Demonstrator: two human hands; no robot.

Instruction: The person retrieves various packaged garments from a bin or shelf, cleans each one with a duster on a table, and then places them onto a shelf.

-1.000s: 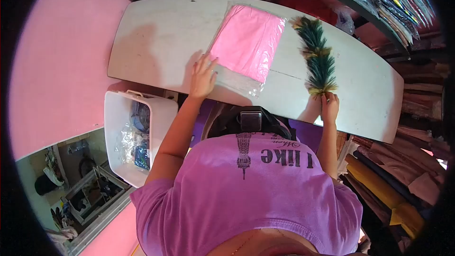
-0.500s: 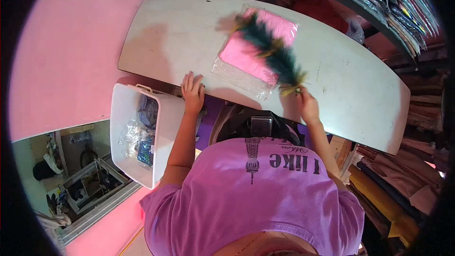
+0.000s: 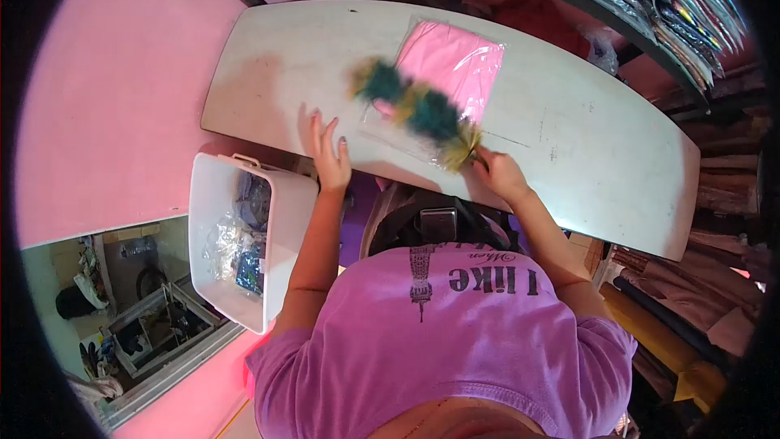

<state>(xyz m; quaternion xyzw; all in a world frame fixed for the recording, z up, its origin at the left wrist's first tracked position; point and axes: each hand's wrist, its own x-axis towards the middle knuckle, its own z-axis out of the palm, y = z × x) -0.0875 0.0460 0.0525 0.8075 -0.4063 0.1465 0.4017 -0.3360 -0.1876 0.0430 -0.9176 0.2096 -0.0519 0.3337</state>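
My right hand (image 3: pixel 501 172) is wrapped round the handle end of a feather duster (image 3: pixel 432 114) with dark green and yellow plumes. Blurred by motion, the duster slants up to the left, across the lower left part of a pink folded cloth (image 3: pixel 455 61) in a clear plastic bag. This packet lies on the white table (image 3: pixel 569 138). Near the table's front edge, left of the packet, my left hand (image 3: pixel 329 154) has its fingers spread and holds nothing.
A white plastic bin (image 3: pixel 288 219) with plastic-wrapped items stands at the left, below the table edge. Packed fabrics (image 3: pixel 666 8) fill a shelf at the upper right. Rolls of cloth (image 3: pixel 723 293) lie at the right, and a pink wall (image 3: pixel 122 97) rises at the left.
The feather duster has swept left and down over the packet, uncovering more pink cloth. My right hand moved left with it. My left hand's fingers have spread wider.
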